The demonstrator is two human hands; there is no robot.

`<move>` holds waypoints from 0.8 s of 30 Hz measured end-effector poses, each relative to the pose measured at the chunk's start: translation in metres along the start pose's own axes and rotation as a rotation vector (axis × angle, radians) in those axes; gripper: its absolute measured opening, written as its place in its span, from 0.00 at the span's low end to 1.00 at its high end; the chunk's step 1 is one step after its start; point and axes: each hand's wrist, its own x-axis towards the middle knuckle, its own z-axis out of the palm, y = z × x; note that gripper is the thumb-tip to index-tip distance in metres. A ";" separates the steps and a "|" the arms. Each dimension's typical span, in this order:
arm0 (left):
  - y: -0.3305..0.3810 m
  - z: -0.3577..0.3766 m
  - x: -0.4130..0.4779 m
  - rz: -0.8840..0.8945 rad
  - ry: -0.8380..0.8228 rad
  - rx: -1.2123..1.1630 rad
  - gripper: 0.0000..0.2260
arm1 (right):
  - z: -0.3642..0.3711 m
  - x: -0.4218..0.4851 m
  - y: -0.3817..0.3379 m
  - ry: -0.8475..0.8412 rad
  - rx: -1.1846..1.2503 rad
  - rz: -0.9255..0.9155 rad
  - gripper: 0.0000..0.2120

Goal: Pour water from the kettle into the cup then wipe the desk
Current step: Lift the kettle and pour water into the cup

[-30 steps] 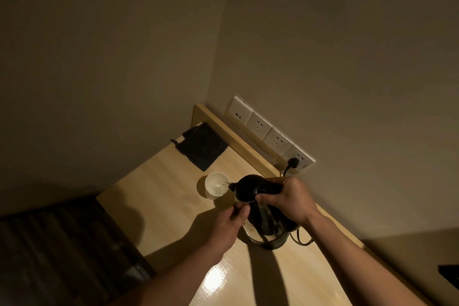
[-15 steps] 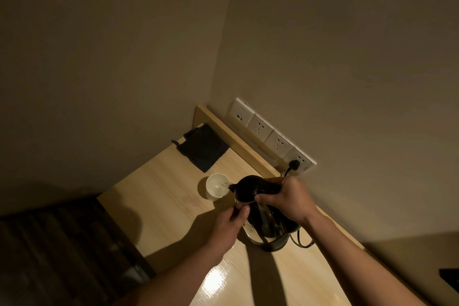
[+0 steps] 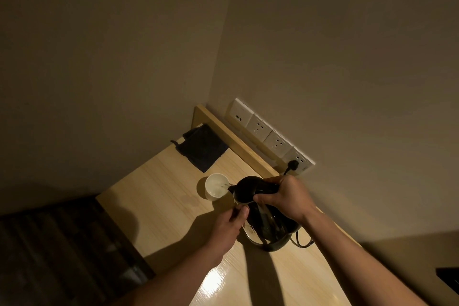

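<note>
A black kettle point(image 3: 248, 191) is tilted, its spout over the rim of a small white cup point(image 3: 215, 186) that stands on the light wooden desk point(image 3: 159, 196). A thin stream of water runs from the spout into the cup. My right hand point(image 3: 285, 197) grips the kettle's handle from above. My left hand point(image 3: 227, 228) presses its fingertips against the kettle's lower side. A dark folded cloth point(image 3: 202, 148) lies at the far corner of the desk, beyond the cup.
A row of white wall sockets point(image 3: 268, 135) runs above the desk's raised back edge, with a black plug point(image 3: 292, 164) in the nearest one. The kettle's cord point(image 3: 301, 241) loops behind it. The desk's left edge drops to a dark floor point(image 3: 49, 243).
The kettle stays tilted over the cup and both hands keep their hold. The view has shifted only slightly.
</note>
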 end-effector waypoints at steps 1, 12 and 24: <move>0.000 0.000 0.000 -0.004 -0.007 -0.004 0.10 | 0.000 0.000 0.000 -0.002 0.002 0.001 0.21; -0.004 0.000 0.003 0.004 -0.027 -0.057 0.32 | -0.001 0.003 -0.003 0.002 -0.032 0.008 0.21; -0.004 0.000 0.005 -0.005 -0.031 -0.094 0.31 | 0.000 0.009 -0.003 -0.002 -0.070 0.009 0.23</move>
